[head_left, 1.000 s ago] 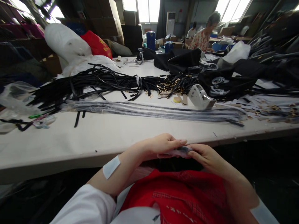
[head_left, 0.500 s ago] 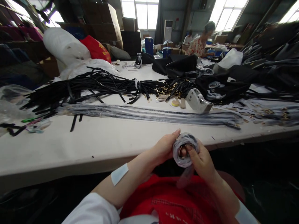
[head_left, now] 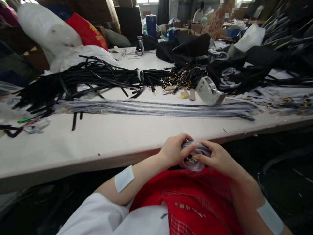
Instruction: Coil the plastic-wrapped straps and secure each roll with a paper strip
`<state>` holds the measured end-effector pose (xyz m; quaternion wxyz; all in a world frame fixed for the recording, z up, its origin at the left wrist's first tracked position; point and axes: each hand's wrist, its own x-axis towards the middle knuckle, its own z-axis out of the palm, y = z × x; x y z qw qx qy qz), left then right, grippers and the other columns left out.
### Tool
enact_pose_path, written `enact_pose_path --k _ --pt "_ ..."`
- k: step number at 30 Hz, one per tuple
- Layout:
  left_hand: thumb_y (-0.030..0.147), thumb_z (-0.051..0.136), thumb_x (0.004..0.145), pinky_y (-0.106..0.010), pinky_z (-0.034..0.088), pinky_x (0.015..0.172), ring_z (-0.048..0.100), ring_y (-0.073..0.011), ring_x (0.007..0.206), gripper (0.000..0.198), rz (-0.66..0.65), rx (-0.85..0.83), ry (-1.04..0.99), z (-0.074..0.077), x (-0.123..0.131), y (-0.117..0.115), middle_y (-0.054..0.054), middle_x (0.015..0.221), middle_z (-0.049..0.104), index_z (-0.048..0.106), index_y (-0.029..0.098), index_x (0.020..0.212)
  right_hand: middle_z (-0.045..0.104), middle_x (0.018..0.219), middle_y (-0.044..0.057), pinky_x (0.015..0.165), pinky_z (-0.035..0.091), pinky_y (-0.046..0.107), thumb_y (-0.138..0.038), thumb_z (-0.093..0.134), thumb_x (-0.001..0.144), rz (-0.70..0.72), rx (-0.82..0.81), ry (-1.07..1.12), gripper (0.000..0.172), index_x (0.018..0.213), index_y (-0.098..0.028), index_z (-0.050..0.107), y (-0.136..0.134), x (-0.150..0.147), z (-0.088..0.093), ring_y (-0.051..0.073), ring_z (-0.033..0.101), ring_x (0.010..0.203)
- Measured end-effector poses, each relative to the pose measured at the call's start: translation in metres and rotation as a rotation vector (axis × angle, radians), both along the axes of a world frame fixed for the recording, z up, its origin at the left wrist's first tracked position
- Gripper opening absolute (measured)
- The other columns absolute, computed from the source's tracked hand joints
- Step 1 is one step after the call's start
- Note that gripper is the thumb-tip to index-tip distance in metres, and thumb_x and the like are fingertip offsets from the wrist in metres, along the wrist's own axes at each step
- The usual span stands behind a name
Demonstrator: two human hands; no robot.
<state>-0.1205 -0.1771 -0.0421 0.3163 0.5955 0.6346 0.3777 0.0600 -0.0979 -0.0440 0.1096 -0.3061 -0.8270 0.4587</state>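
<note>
Both hands grip a coiled strap in clear plastic [head_left: 197, 165], held just past the table's front edge, above my red apron. My left hand [head_left: 174, 150] curls round its left side, thumb laid across the top. My right hand [head_left: 217, 158] wraps the right side, with its thumb pressed toward the middle. Gold-coloured metal shows in the coil's centre; the fingers cover much of the rest. Beyond the hands, a row of long plastic-sleeved straps [head_left: 146, 108] lies across the table.
Loose black straps [head_left: 97, 76] with gold clasps [head_left: 179, 78] are heaped behind the sleeved ones. A white tape dispenser [head_left: 207, 89] stands beside a yellow tape roll [head_left: 184, 95]. More sleeved straps [head_left: 290, 101] lie at right. Far back, a person [head_left: 215, 23] is at another table.
The coil has tilted from facing me to a flatter position. My left fingers have closed over its top, and my right fingers have come out of its centre. The view has tipped downward.
</note>
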Motion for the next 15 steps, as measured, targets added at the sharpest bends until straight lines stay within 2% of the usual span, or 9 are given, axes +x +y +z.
enact_pose_path --k 2,3,6,8,10,12,15 --pt "0.046 0.058 0.087 -0.024 0.047 0.069 0.061 -0.0147 0.072 0.030 0.204 0.120 -0.143 0.001 -0.002 0.000 -0.003 0.083 0.069 0.063 0.017 0.094 0.072 0.093 0.005 0.073 0.050 0.028 -0.046 0.066 0.082 -0.031 -0.051 0.069 0.040 0.107 -0.016 0.064 -0.004 0.000 -0.005 0.022 0.065 0.083" --pt "0.046 0.057 0.087 -0.023 0.047 0.067 0.060 -0.0134 0.069 0.031 0.288 0.166 -0.215 0.002 -0.001 0.000 -0.003 0.080 0.068 0.061 0.016 0.095 0.071 0.089 0.006 0.070 0.051 0.029 -0.050 0.064 0.083 -0.035 -0.088 0.086 0.039 0.103 -0.015 0.064 -0.007 -0.001 -0.009 0.022 0.064 0.079" --pt "0.048 0.051 0.091 -0.022 0.046 0.067 0.058 -0.0120 0.067 0.036 0.400 0.217 -0.371 -0.001 0.001 -0.001 -0.002 0.079 0.066 0.056 0.016 0.108 0.061 0.063 0.003 0.055 0.046 0.026 -0.057 0.053 0.089 -0.031 -0.226 0.115 0.044 0.075 -0.016 0.060 -0.020 -0.007 -0.019 0.015 0.055 0.057" --pt "0.048 0.045 0.095 -0.024 0.047 0.073 0.061 -0.0138 0.076 0.036 0.357 0.210 -0.365 -0.006 0.004 -0.003 -0.003 0.085 0.067 0.056 0.018 0.111 0.053 0.054 -0.001 0.049 0.044 0.024 -0.059 0.050 0.090 -0.073 -0.314 0.166 0.047 0.071 -0.017 0.056 -0.023 -0.008 -0.022 0.012 0.049 0.049" --pt "0.044 0.038 0.098 -0.026 0.047 0.079 0.061 -0.0157 0.084 0.033 0.270 0.174 -0.302 -0.013 0.005 -0.006 -0.005 0.093 0.067 0.057 0.019 0.108 0.052 0.055 -0.002 0.047 0.044 0.024 -0.060 0.052 0.089 -0.133 -0.354 0.200 0.045 0.082 -0.016 0.059 -0.019 -0.004 -0.018 0.012 0.048 0.047" --pt "0.043 0.031 0.100 -0.027 0.048 0.079 0.061 -0.0165 0.084 0.036 0.172 0.097 -0.251 -0.019 0.005 -0.009 -0.005 0.091 0.067 0.058 0.019 0.101 0.054 0.058 -0.002 0.046 0.044 0.024 -0.060 0.053 0.088 -0.147 -0.319 0.165 0.046 0.093 -0.015 0.061 -0.011 0.002 -0.009 0.012 0.049 0.047" --pt "0.043 0.025 0.100 -0.029 0.049 0.082 0.062 -0.0178 0.088 0.043 0.078 0.028 -0.206 -0.019 0.002 -0.009 -0.006 0.093 0.067 0.059 0.018 0.097 0.063 0.068 0.001 0.053 0.047 0.025 -0.057 0.052 0.089 -0.052 -0.188 0.044 0.045 0.103 -0.016 0.065 -0.001 0.009 0.004 0.015 0.055 0.054"
